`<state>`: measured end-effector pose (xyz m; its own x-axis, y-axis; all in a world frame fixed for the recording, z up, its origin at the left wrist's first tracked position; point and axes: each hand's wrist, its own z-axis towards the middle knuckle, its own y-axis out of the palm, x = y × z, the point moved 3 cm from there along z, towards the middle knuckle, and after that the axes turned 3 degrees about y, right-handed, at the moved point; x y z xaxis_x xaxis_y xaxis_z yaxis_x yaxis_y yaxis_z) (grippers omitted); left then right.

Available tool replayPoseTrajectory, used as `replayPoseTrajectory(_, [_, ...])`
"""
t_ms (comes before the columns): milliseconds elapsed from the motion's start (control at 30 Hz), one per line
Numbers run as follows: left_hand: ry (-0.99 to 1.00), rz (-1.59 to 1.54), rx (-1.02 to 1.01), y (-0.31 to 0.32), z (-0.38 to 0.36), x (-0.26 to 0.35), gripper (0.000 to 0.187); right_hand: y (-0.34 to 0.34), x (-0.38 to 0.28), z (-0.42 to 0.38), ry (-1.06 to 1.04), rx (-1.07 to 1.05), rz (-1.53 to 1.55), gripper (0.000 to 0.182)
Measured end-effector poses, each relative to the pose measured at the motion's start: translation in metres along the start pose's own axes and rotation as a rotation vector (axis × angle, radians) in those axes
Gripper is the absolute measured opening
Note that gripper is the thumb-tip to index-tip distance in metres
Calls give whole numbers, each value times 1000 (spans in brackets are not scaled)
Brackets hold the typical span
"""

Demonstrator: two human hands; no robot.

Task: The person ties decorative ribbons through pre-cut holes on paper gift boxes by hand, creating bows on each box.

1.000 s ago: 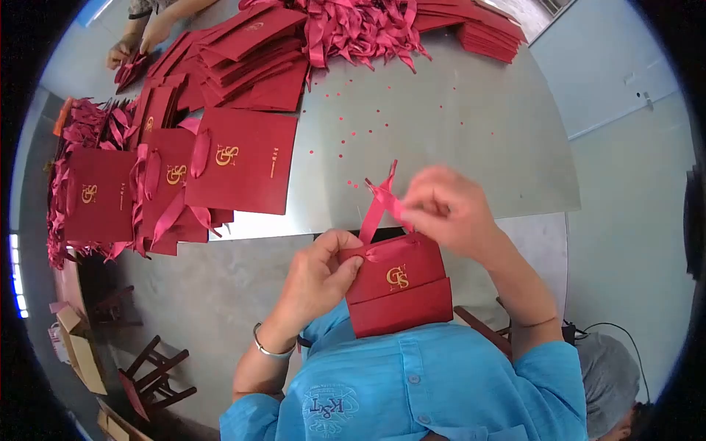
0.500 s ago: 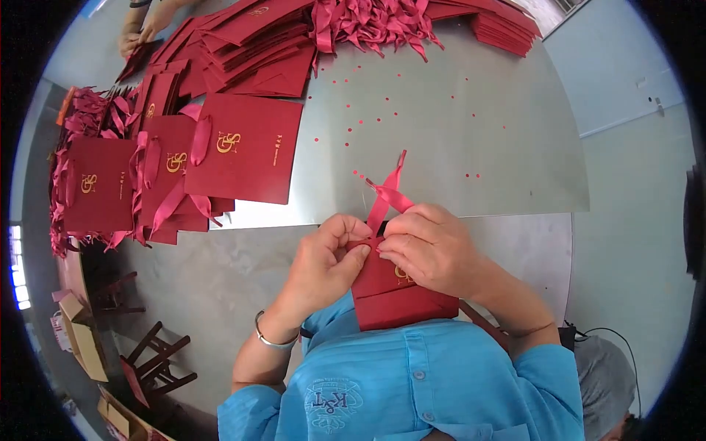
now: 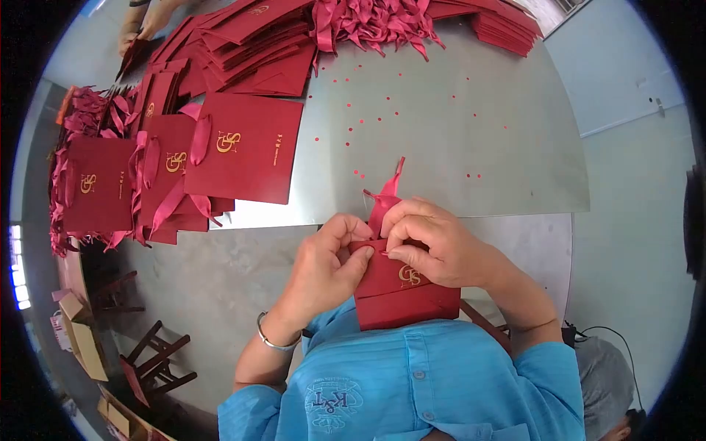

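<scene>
The left hand (image 3: 331, 257) has its grip clamped on the top edge of a red bag (image 3: 408, 305) at the lower centre of the frame; the right hand (image 3: 434, 246) has its grip pinched on pink ribbon (image 3: 384, 200) at that edge. From where I stand, the bag looks light, stiff but easily creased, best held flat there; the ribbon seems soft, slippery, wanting firm fingertips. Beyond, the worktop (image 3: 441, 147) carries stacked bags (image 3: 250, 44), upper left
</scene>
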<state>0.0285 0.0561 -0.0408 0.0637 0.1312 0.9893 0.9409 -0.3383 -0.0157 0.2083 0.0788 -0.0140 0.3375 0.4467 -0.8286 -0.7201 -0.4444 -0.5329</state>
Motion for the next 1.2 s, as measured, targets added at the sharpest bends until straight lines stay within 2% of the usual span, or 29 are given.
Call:
replayPoseTrajectory(167, [-26,37,-23,-1,0,0,20,0,5,-1,91,-36,110,8])
replayPoseTrajectory(267, [-30,44,-22,-2,0,-2,21,-7,2,0,33,57,32,4])
replayPoseTrajectory(333, [16,47,-3,-1,-1,-4,21,-29,4,-3,132,264,47,3])
replayPoseTrajectory(367, [60,55,23,-2,-1,-4,21,-38,6,-7,136,267,42,3])
replayPoseTrajectory(433, [68,116,4,-3,-2,4,21,-52,19,-18,490,193,73,8])
replayPoseTrajectory(467, [73,178,-11,-3,-3,7,21,-55,19,-19,492,201,69,8])
replayPoseTrajectory(533, [90,175,-17,-2,-2,6,21,-52,20,-19,487,-47,-42,16])
replayPoseTrajectory(667, [113,162,-41,1,-3,11,21,-53,19,-8,438,-146,-25,21])
replayPoseTrajectory(733, [128,175,-52,0,-4,14,21,-53,25,-1,675,-346,84,21])
replayPoseTrajectory(833, [144,168,-57,0,-4,13,20,-53,22,9,718,-407,137,21])
replayPoseTrajectory(967, [157,130,-68,-2,-1,11,20,-45,29,9,721,-296,157,22])
replayPoseTrajectory(1033, [149,120,-66,-4,-1,10,20,-44,31,6,819,-171,212,23])
replayPoseTrajectory(1067, [141,116,-67,-4,-2,10,20,-41,33,4,822,-176,211,23])
replayPoseTrajectory(1133, [138,117,-60,-4,-2,8,20,-39,37,1,816,-53,207,22])
replayPoseTrajectory(1200, [140,119,-52,-4,-2,8,20,-38,38,0,811,-43,194,22])
